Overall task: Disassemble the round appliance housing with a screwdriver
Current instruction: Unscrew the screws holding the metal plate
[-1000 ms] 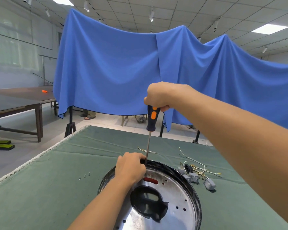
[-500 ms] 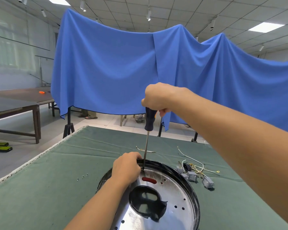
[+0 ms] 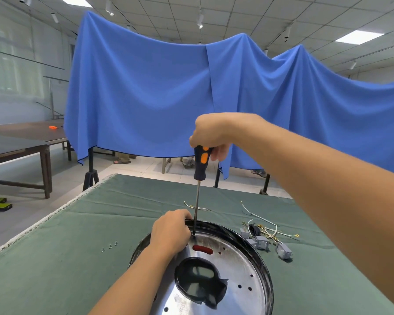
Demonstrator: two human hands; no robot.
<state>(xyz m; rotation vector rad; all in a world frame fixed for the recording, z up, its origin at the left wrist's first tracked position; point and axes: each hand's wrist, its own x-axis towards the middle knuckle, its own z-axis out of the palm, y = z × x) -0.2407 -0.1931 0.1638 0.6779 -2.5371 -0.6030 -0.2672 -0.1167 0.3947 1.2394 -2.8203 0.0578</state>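
On the bench (image 3: 55,258), partway through: three loose screws (image 3: 109,246) out, wired parts (image 3: 266,242) removed.
Right hand (image 3: 210,133) fist-grips the screwdriver (image 3: 200,164) on a rim screw; left hand (image 3: 171,233) clamps the housing (image 3: 248,264).

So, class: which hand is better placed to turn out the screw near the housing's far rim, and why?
Right. The right hand already grips the screwdriver upright, its tip down on the metal plate near the far rim. The left hand is busy steadying the round housing beside the shaft.

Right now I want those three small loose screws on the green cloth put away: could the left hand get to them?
Probably yes. The three small loose screws lie on bare green cloth just left of the left hand, nothing between, but that hand is steadying the round black-rimmed housing.
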